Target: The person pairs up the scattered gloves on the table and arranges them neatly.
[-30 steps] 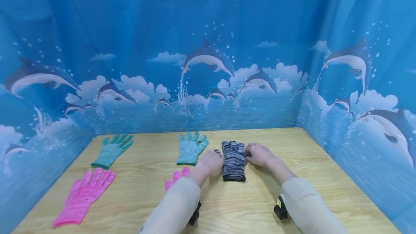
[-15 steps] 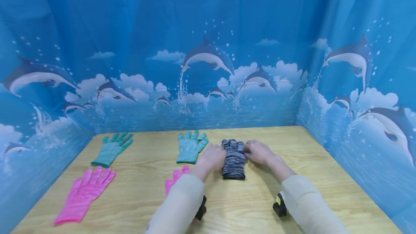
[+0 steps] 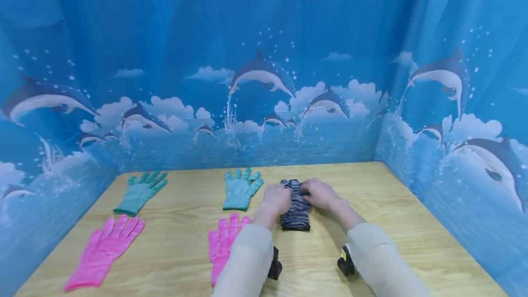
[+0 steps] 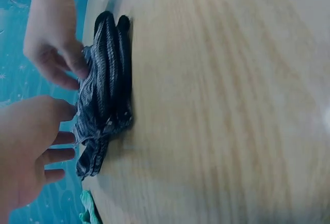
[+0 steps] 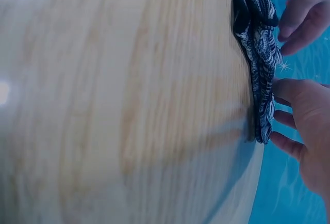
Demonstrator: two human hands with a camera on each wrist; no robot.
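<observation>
Both closer together than before: left hand (image 3: pixel 277 198), right hand (image 3: pixel 321 193) pinching striped glove (image 3: pixel 296 213).

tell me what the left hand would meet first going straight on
Most likely the striped glove: the left hand is at its edge and seems to touch it, though depth is unclear.

Count:
- green gloves: 2 (image 3: pixel 138 195) (image 3: pixel 239 193)
- pink gloves: 2 (image 3: pixel 105 253) (image 3: pixel 220 242), one partly covered by a sleeve
- striped glove (image 3: pixel 295 214): at least 1, can't tell if a second is layered under it
- hands: 2, one left hand (image 3: pixel 278 196), one right hand (image 3: pixel 319 194)
- sleeves: 2 (image 3: pixel 247 260) (image 3: pixel 381 258)
- black wrist devices: 2 (image 3: pixel 275 267) (image 3: pixel 345 265)
- table: 1 (image 3: pixel 177 242)
- printed dolphins (image 3: pixel 264 65): at least ten, smallest too faint to count
</observation>
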